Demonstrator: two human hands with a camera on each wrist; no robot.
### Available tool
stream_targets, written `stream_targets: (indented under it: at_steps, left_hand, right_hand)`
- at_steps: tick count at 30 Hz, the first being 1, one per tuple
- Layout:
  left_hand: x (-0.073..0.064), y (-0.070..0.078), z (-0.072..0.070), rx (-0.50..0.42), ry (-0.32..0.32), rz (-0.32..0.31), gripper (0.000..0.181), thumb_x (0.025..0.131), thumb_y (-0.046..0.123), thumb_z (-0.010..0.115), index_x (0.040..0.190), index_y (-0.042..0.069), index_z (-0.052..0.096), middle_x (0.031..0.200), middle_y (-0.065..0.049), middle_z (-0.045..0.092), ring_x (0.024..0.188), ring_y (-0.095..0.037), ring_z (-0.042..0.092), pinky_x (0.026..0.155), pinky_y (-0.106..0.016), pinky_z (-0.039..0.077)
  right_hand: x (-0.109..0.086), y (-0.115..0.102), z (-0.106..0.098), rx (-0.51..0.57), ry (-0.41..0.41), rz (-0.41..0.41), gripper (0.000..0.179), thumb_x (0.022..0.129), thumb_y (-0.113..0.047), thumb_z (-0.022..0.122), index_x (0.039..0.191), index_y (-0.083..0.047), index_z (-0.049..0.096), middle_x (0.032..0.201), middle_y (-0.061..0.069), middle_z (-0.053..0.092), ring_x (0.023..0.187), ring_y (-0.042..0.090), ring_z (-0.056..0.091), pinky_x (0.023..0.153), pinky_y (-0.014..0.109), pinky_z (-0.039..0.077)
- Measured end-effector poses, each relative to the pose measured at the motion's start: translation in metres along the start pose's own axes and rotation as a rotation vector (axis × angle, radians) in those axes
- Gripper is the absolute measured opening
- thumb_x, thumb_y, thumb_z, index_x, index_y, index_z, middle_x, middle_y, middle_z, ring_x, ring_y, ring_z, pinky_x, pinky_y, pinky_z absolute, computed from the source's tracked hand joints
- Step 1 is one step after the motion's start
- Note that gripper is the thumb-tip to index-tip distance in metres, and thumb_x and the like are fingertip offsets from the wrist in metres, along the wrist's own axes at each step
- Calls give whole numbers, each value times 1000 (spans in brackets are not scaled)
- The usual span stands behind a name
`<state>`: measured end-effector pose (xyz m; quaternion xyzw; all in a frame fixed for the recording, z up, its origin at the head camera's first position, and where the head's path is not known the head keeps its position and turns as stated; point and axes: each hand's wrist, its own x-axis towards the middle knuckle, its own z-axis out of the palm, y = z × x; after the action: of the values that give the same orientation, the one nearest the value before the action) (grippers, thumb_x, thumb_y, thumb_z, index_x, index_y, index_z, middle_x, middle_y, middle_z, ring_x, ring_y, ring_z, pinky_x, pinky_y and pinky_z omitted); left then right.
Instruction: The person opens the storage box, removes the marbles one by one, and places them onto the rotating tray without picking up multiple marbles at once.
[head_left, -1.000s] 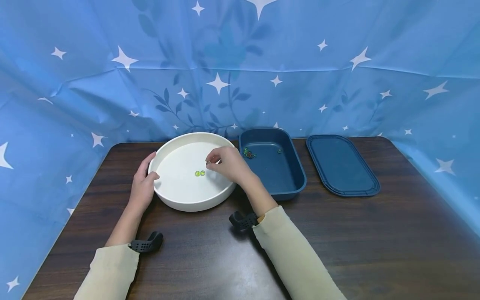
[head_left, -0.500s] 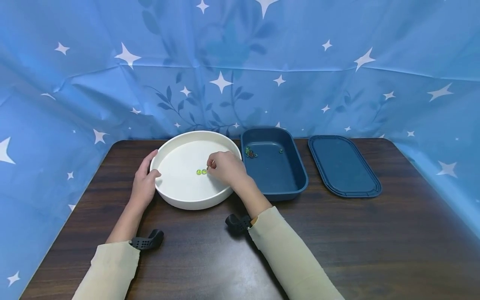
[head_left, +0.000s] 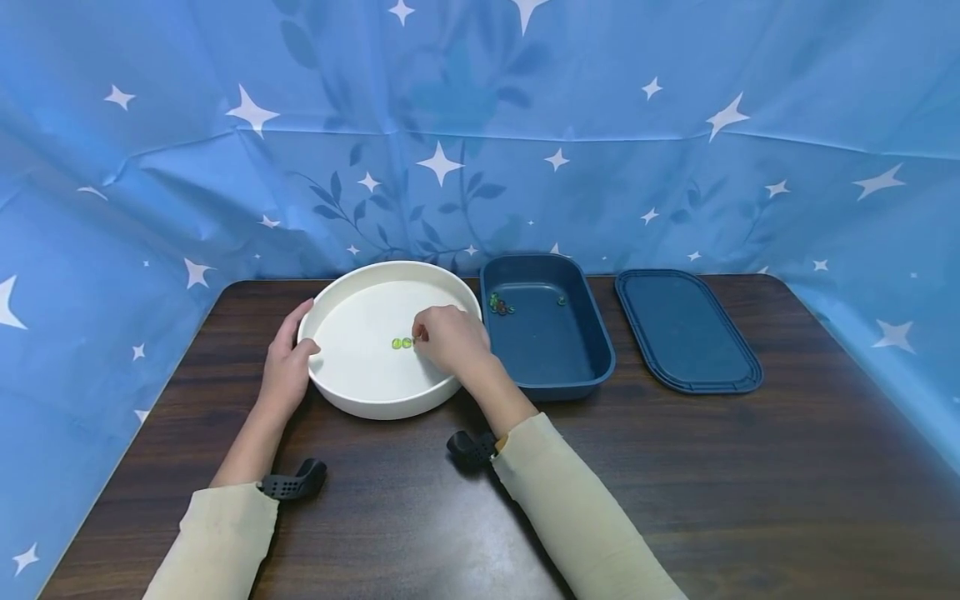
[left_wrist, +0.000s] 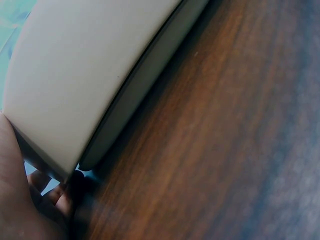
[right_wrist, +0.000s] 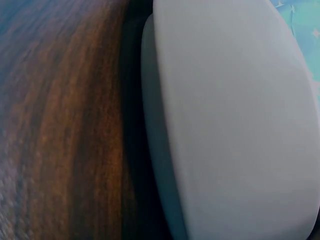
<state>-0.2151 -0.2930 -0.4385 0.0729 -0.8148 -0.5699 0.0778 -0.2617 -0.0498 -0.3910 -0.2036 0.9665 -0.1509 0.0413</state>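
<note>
My left hand (head_left: 287, 357) grips the left rim of a round white tray (head_left: 360, 387), thumb over the edge. In the left wrist view, fingers (left_wrist: 62, 202) show beside the tray's lower edge. Inside the tray, two small round yellow-green marbles (head_left: 401, 343) lie side by side. Just right of them, my right hand (head_left: 452, 337) reaches down with thumb and fingertips pinched together on a small marble, mostly hidden by the fingers. The right wrist view shows only the tray's outer wall (right_wrist: 240, 120) and the table, not the hand.
A dark blue rectangular bin (head_left: 551, 346) stands against the tray's right side, with several small green and reddish marbles (head_left: 498, 307) in its left part and one (head_left: 561, 300) apart. Farther right lies a flat blue lid (head_left: 686, 333). A blue star-patterned cloth (head_left: 585, 192) hangs behind the table.
My right hand has come down and slightly toward the two marbles, bringing the pinched marble beside them. The left hand keeps its grip on the tray; the head view has shifted slightly.
</note>
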Motion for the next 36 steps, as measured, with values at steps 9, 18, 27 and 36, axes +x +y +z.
stream_targets:
  at_steps: [9, 18, 27, 36]
  left_hand:
    - [0, -1, -2, 2, 13, -17, 77, 89, 1, 39, 161, 24, 28, 169, -1, 24, 156, -26, 21, 122, -51, 22]
    - [1, 0, -3, 8, 10, 2, 76, 89, 1, 39, 162, 22, 28, 169, -2, 25, 156, -26, 22, 123, -51, 22]
    - [1, 1, -4, 2, 5, 0, 76, 90, 1, 39, 162, 22, 28, 169, -3, 24, 156, -27, 22, 123, -51, 22]
    - [-1, 1, 0, -9, -9, -11, 77, 90, 1, 39, 162, 24, 27, 169, -1, 23, 156, -26, 22, 120, -52, 26]
  right_hand:
    - [1, -4, 1, -31, -2, -1, 12, 94, -26, 69, 104, -25, 76, 90, -10, 71, 86, 10, 62, 81, 33, 50]
    - [1, -4, -2, 26, 4, 21, 19, 93, -30, 69, 111, -26, 75, 95, -9, 71, 89, 10, 62, 79, 32, 51]
    - [-7, 8, -27, 306, 55, -54, 22, 93, -28, 72, 110, -15, 76, 101, 0, 74, 92, 15, 65, 81, 32, 52]
    - [-20, 35, -56, 466, 122, -52, 20, 93, -27, 72, 106, -13, 76, 100, 3, 75, 89, 21, 65, 75, 31, 54]
